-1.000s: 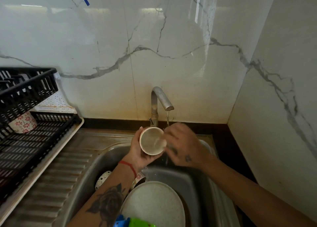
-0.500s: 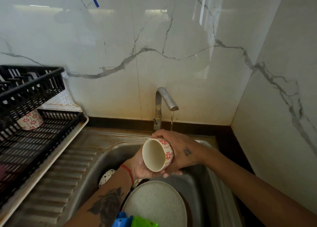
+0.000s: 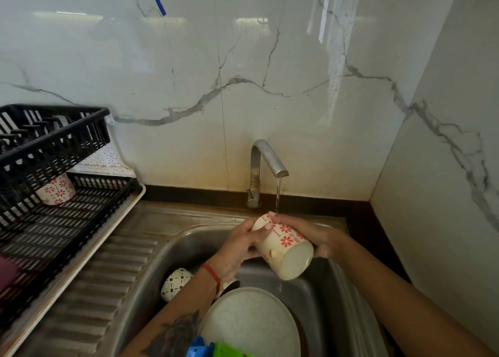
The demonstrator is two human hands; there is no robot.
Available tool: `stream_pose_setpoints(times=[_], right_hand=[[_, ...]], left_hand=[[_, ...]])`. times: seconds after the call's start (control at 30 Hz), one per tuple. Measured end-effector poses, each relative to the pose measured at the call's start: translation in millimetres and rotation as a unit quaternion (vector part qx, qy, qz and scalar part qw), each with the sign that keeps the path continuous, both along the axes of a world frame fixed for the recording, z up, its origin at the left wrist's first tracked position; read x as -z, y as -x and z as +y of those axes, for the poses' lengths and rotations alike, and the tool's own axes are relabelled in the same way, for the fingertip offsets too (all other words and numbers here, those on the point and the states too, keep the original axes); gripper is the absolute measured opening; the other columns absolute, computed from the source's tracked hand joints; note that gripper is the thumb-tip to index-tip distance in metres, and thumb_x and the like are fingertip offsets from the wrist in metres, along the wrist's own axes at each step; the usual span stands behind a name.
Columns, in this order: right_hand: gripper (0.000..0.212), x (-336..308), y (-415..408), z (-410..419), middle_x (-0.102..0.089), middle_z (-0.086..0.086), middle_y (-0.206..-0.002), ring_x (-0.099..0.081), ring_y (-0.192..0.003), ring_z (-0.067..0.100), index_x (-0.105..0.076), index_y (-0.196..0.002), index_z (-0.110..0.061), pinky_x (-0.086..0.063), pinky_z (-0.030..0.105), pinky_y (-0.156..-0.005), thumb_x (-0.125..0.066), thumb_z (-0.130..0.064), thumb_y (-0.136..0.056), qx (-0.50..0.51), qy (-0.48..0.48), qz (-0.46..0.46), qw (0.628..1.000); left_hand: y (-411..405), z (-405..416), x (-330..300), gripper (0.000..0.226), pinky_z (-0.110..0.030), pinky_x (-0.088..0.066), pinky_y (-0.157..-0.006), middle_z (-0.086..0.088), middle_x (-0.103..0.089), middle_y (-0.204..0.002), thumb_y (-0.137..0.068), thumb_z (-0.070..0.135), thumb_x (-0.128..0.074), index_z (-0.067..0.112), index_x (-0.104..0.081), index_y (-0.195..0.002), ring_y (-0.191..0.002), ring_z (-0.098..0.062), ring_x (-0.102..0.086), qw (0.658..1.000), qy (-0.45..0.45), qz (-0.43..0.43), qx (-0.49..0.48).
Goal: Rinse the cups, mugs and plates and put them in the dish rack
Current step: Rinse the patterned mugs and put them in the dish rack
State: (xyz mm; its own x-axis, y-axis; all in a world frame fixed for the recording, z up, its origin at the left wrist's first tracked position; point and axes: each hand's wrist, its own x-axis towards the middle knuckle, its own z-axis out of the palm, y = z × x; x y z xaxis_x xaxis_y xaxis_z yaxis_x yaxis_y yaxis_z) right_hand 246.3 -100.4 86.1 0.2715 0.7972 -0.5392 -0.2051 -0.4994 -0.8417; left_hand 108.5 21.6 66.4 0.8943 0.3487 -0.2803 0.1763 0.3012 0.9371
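Marble-veined wall tiles back a steel sink where, under the running tap, the left hand and right hand both grip a red-flowered mug, base toward the camera, above a speckled plate, right of the black dish rack.

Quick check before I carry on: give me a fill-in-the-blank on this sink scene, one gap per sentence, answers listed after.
1. Both hands hold the red-flowered mug under the running ____.
2. The left hand and right hand turn the mug's ____ toward the camera.
3. A matching mug already sits in the black ____.
4. A speckled ____ lies in the sink below the hands.

Missing words: faucet; base; dish rack; plate
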Motion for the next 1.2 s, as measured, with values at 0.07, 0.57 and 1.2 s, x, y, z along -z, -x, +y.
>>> stream_pose_setpoints(times=[0.07,0.57,1.2], right_hand=[[0.063,-5,-2,1,-0.072,0.007,-0.097,-0.069,-0.089,0.023,-0.053,-0.119,-0.024,-0.056,0.035,-0.080,-0.060,-0.064,-0.071,-0.002,0.012,-0.010,1.000],[0.049,-6,20,31,-0.032,-0.003,-0.154,-0.030,-0.141,0.019,-0.029,-0.148,-0.028,-0.020,0.042,-0.112,-0.022,-0.043,-0.102,-0.134,-0.034,-0.774,0.618],[0.052,2,10,39,-0.025,-0.001,-0.157,-0.029,-0.141,0.024,-0.029,-0.147,-0.026,-0.029,0.044,-0.110,-0.040,-0.041,-0.099,-0.140,-0.040,-0.772,0.618]], left_hand=[[1,6,1,0.047,-0.039,-0.056,-0.087,-0.008,-0.069,-0.114,-0.078,0.033,-0.066,0.015,-0.058,-0.120,-0.107,-0.024,-0.064,1.000,0.011,0.012,0.005],[-32,-2,-23,0.030,-0.047,-0.056,-0.084,-0.010,-0.068,-0.115,-0.104,0.019,-0.034,0.017,-0.058,-0.121,-0.105,-0.026,-0.066,0.993,0.057,-0.045,-0.092],[-31,-6,-16,0.030,-0.044,-0.058,-0.080,-0.004,-0.067,-0.116,-0.104,0.018,-0.036,0.023,-0.059,-0.122,-0.102,-0.020,-0.067,0.988,0.067,-0.057,-0.124]])
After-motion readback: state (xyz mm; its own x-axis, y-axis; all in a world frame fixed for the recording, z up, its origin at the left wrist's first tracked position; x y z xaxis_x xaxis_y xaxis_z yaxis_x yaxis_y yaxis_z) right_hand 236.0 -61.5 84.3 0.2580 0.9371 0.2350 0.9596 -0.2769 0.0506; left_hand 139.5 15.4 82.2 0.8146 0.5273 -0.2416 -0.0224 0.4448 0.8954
